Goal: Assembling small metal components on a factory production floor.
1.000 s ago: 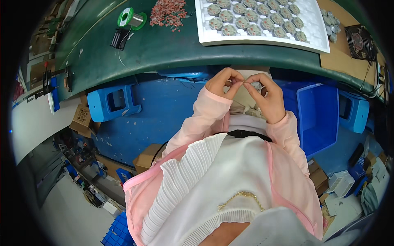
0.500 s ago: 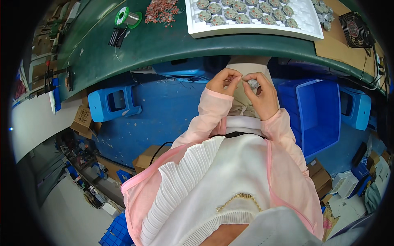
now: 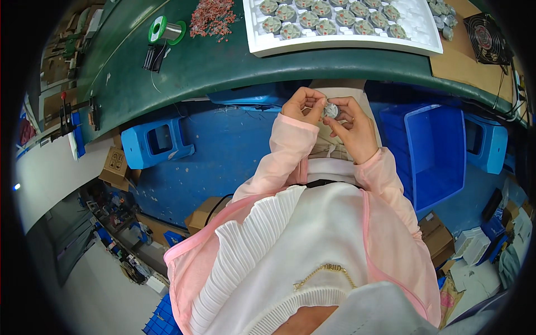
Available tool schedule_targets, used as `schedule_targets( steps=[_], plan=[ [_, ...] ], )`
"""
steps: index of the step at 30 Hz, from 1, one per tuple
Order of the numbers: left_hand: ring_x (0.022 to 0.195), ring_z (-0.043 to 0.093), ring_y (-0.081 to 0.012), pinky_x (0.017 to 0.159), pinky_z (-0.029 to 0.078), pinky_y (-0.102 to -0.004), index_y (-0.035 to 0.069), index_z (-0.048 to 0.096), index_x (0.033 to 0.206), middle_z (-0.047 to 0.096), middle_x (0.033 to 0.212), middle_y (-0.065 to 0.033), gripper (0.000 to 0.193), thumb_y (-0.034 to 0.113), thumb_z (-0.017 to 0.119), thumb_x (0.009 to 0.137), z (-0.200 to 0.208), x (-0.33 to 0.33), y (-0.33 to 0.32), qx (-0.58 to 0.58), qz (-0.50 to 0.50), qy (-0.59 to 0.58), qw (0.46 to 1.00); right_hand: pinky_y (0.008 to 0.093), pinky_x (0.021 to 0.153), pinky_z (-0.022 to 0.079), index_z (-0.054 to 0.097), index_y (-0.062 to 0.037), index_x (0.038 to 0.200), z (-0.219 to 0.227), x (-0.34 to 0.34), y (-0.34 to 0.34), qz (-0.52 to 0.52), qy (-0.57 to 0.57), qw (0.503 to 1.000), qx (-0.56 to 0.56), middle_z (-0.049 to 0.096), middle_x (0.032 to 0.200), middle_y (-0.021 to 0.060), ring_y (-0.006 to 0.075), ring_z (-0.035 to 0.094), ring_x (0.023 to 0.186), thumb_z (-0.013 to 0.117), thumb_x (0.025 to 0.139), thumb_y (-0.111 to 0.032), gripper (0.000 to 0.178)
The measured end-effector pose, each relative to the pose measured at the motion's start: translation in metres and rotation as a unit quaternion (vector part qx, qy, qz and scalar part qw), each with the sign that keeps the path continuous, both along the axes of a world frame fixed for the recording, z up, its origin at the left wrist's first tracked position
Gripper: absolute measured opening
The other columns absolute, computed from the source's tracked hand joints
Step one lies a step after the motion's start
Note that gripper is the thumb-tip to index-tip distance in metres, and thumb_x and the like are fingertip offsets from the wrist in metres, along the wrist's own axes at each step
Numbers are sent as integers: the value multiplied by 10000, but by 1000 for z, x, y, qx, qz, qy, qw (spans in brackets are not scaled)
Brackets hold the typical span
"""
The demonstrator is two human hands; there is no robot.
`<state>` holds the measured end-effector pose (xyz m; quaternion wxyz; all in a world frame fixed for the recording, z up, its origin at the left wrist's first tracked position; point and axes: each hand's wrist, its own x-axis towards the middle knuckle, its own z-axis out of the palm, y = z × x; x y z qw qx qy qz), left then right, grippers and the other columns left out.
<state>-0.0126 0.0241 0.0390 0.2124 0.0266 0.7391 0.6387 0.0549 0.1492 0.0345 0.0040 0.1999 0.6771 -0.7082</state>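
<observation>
A small round grey part (image 3: pixel 331 110) sits over my lap, just short of the bench edge. My right hand (image 3: pixel 357 127) is closed around its right side, thumb below and fingers above. At the part's left edge, my left hand (image 3: pixel 303 106) is closed in a pinch, thumb against fingertips. Whatever lies in that pinch is too small to make out. Beyond the hands, a white foam tray (image 3: pixel 346 43) on the bench carries rows of similar round grey parts with reddish spots (image 3: pixel 326 27).
On the green bench (image 3: pixel 195 67) are a pile of small red leaded components (image 3: pixel 213 18), a solder wire spool (image 3: pixel 167 32) and a black holder (image 3: pixel 153 57). A black fan (image 3: pixel 487 38) stands at right. Below are a blue bin (image 3: pixel 432 156) and blue stools (image 3: pixel 149 142).
The round grey part has come up out of my right palm to the fingertips, its flat side now showing. My left pinch now meets its edge. The view has shifted slightly.
</observation>
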Motion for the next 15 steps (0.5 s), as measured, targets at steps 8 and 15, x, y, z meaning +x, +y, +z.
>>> schedule_targets(
  steps=[8,15],
  plan=[
    [739,537,-104,657,465,-209,-3,624,952,630,856,-53,82,9,632,872,-7,-7,-1,8,-24,-12,1000,205,547,498,576,-31,1136,1,-3,4,12,-17,1000,12,660,870,75,111,601,683,688,801,29,358],
    [727,525,-106,662,456,-218,12,629,945,626,839,-37,82,23,642,864,1,-8,5,-28,-25,4,999,204,557,493,596,-22,1128,-3,-6,7,6,-6,999,-47,662,885,76,114,597,693,649,835,16,300]
  ],
)
